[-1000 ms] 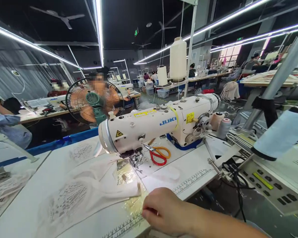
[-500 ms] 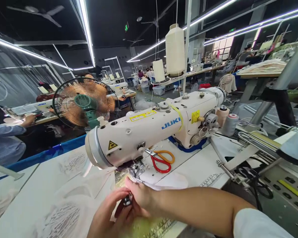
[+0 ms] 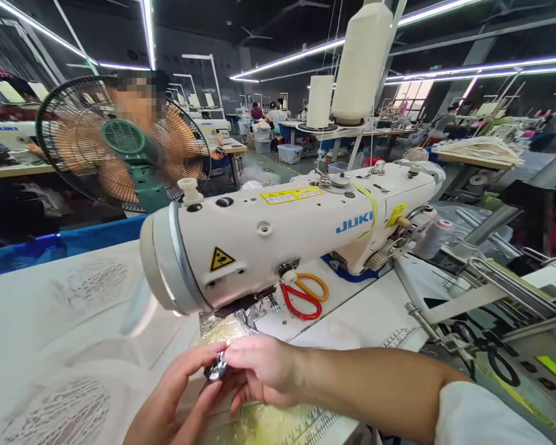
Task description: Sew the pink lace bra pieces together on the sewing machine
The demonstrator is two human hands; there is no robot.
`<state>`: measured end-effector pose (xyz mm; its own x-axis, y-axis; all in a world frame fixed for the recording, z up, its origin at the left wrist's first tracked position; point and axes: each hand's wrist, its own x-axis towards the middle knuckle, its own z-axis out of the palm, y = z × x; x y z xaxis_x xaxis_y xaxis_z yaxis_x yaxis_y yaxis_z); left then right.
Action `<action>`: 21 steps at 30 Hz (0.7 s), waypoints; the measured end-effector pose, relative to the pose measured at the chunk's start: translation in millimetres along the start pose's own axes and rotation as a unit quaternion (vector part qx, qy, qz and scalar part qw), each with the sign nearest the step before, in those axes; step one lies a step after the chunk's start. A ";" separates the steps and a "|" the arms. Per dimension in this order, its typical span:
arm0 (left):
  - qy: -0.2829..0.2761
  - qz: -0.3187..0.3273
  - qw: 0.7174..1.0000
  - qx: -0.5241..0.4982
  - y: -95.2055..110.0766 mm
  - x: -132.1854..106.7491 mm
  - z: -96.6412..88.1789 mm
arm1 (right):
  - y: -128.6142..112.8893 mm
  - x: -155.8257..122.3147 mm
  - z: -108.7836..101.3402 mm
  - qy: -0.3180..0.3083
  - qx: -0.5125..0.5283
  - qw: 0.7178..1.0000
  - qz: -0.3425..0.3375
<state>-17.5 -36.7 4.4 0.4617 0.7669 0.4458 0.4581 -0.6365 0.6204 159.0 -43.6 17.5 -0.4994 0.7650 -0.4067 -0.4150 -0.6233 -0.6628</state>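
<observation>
White tabletop (image 3: 375, 315) fills most of the lower view I have from my station, and printed ruler marks run along the edge nearest me. The cream sewing machine (image 3: 259, 241) stretches across it, its rounded end toward my left. On the left of the table lies pale cloth (image 3: 120, 364) with two netted ovals, and beyond the machine's rounded end I see a fan (image 3: 125, 139) with a green motor. Two cream thread cones, one large (image 3: 362, 65) and one smaller (image 3: 320, 102), stand behind the machine.

Closer in, I have both hands together in front of the machine's needle end, above the near part of the table. My left hand (image 3: 176, 395) comes up from below, its thumb and forefinger parted only by the width of a small metal part and pinching it between their tips. My right hand (image 3: 269, 368) meets it from the other side: the thumb tip lies at the part's right edge, with the fingers curled below. Those fingers are partly covered, so I cannot tell whether that hand grips as well.

Scissors (image 3: 309, 295) with one red and one orange handle lie under the machine's arm, apart from both hands. Smallest is the shiny round metal part (image 3: 217, 367) itself, its bright face exposed between the fingertips.
</observation>
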 end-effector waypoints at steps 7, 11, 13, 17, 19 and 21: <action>0.021 0.023 1.000 0.004 12.4 4.4 -4.0 | 10.7 2.9 -4.1 -0.037 0.022 0.997 -0.059; 0.020 0.041 0.999 0.005 11.9 -0.4 -1.8 | 9.2 1.6 0.8 -0.034 0.022 0.998 -0.045; 0.025 0.044 0.999 0.010 12.7 -0.8 -1.4 | 7.4 0.7 3.0 -0.027 0.011 0.999 -0.036; 0.036 0.047 0.998 0.008 17.8 1.7 -2.6 | 5.3 -1.4 4.5 -0.018 0.006 0.999 -0.051; 0.034 0.018 0.999 -0.007 20.9 2.8 -3.6 | 4.9 -3.1 4.7 -0.010 0.006 0.998 -0.063; 0.039 -0.022 0.999 -0.030 24.2 3.4 -4.3 | 4.0 -5.3 5.1 -0.002 0.006 0.998 -0.058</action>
<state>-8.1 -49.1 23.7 0.3816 0.7990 0.4647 0.4297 -0.5985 0.6761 156.1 -51.0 20.2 -0.4494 0.8321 -0.3251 -0.4797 -0.5318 -0.6979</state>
